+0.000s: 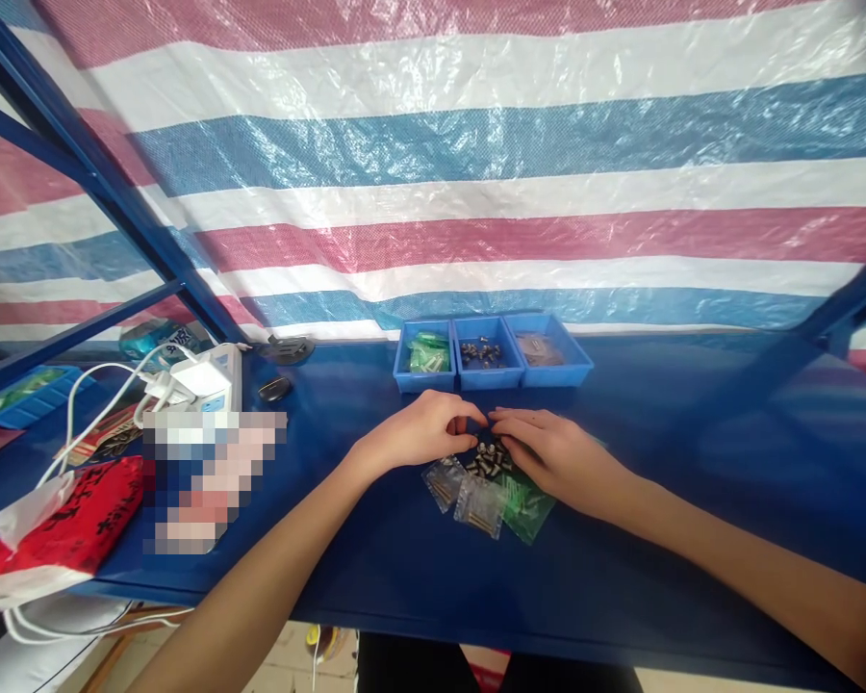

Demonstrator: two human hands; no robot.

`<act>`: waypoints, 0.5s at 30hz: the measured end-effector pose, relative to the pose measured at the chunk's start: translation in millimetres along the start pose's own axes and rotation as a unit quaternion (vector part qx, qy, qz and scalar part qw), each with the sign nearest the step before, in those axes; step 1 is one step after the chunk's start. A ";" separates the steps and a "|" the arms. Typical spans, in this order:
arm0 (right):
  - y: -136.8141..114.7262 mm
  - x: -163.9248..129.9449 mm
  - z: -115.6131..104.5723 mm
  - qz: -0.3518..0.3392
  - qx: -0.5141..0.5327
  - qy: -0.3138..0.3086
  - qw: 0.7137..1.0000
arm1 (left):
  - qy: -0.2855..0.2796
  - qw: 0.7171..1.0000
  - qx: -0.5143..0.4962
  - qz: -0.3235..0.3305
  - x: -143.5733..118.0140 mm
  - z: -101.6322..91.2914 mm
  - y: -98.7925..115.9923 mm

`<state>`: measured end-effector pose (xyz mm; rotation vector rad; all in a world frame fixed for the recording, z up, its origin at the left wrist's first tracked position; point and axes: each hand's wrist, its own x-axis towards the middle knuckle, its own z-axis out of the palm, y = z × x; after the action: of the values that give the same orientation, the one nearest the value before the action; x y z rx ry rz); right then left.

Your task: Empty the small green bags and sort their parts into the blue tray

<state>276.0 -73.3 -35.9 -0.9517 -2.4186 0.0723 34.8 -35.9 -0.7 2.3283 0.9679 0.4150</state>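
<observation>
My left hand (429, 426) is just left of a small pile of metal screw-like parts (489, 460), its fingers bent and the thumb apart from the forefinger. Over the pile's right side reaches my right hand (559, 457), with fingers stretched out and nothing visible in them. The fingertips of both hands almost meet behind the pile. Close in front lie two clear bags of thin brass-coloured pins, a left bag (443, 483) and a middle bag (479, 506). A green plastic bag (530, 510) lies partly under my right hand.
Behind my hands stand three blue bins: a left bin (424, 385) with green bags, a middle bin (492, 378) with metal parts, and a right bin (577, 366) with clear bags. A power strip (220, 380) with cables, a black object (275, 388) and a red package (79, 520) are leftward.
</observation>
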 end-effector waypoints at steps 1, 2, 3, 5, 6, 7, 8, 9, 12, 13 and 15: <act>0.2 -0.3 0.0 0.002 -0.003 0.001 1.000 | 0.002 1.000 -0.004 -0.002 0.2 0.6 -0.1; 0.5 -0.7 0.2 0.004 -0.006 0.002 1.000 | 0.003 1.000 -0.006 -0.003 0.4 1.2 -0.2; 0.8 -1.2 0.6 0.006 -0.009 0.004 1.000 | 0.004 1.000 -0.007 -0.004 0.4 1.6 -0.4; 1.4 -2.1 2.1 0.009 -0.011 0.009 1.000 | 0.003 1.000 -0.009 -0.005 0.1 2.4 -0.5; 1.5 -2.4 2.9 0.010 -0.013 0.011 1.000 | 0.002 1.000 -0.009 -0.005 0.0 2.6 -0.4; 1.4 -2.5 3.6 0.010 -0.014 0.012 1.000 | 0.001 1.000 -0.008 -0.006 -0.2 2.8 -0.2; 1.0 -2.4 4.1 0.010 -0.016 0.011 1.000 | 0.001 1.000 -0.006 -0.006 -0.3 2.8 0.2; 0.5 -2.1 4.3 0.009 -0.019 0.010 1.000 | 0.001 1.000 -0.001 -0.005 -0.4 2.9 1.0; -1.4 -0.7 3.2 0.008 -0.026 0.017 0.999 | 0.012 1.000 0.000 0.014 -0.3 2.1 5.0; -1.9 -0.3 2.6 0.010 -0.029 0.022 0.999 | 0.021 1.000 -0.005 0.021 -0.1 1.6 6.7; -2.3 0.2 1.7 0.017 -0.036 0.032 0.999 | 0.044 0.998 -0.016 0.029 0.4 0.3 10.0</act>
<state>273.6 -74.6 -36.7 -1.0114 -2.3601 -0.0343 40.6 -41.5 5.2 2.3295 0.9303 0.5570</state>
